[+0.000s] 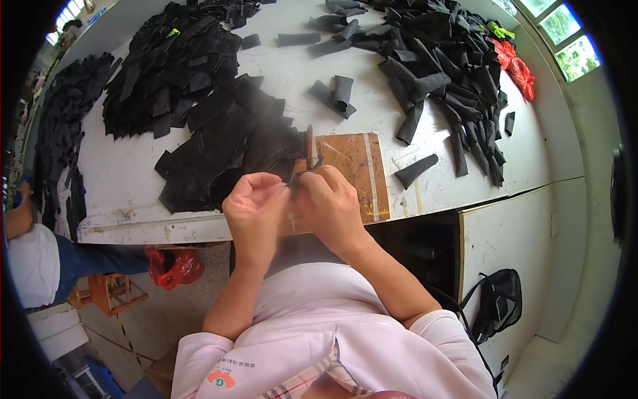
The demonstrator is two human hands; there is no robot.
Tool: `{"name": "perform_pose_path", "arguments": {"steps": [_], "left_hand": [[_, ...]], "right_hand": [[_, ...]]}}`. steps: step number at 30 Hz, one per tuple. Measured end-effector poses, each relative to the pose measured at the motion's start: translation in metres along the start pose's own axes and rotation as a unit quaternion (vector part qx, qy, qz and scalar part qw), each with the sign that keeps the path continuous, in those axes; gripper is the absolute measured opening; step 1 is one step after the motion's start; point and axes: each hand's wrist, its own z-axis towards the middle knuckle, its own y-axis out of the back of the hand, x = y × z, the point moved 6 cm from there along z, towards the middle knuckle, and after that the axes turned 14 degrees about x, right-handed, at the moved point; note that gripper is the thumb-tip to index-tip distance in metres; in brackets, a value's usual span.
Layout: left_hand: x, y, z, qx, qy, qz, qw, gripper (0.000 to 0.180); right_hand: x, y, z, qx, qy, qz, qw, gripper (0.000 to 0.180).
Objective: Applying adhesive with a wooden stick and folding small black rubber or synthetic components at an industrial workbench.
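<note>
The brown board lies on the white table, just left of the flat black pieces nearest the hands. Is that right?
No, the side is wrong: the head view shows the brown board on the white table, just right of those flat black pieces.

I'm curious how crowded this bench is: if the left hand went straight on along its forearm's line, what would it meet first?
Probably the heap of flat, black, fabric-like pieces just beyond the left hand, though depth is unclear and it might pass over.
</note>
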Motion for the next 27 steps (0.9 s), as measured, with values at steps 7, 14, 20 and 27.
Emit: {"name": "perform_pose_path", "arguments": {"steps": [7, 14, 20, 27], "left_hand": [[0.011, -0.003, -0.002, 0.155, 0.116, -0.221, 0.956, 0.021], [0.013, 0.011, -0.006, -0.014, -0.069, 0.141, 0.988, 0.018], [0.009, -0.011, -0.016, 0.172, 0.147, -0.412, 0.883, 0.026], [-0.034, -0.015, -0.024, 0.189, 0.064, -0.046, 0.979, 0.036]], "right_hand": [[-0.034, -0.035, -0.023, 0.170, -0.336, 0.631, 0.678, 0.002], [-0.015, -0.056, -0.029, 0.143, -0.306, 0.754, 0.563, 0.016], [-0.020, -0.047, -0.028, 0.148, -0.260, 0.778, 0.552, 0.015], [-0.009, -0.014, -0.009, 0.136, -0.149, 0.702, 0.683, 0.013]]}}
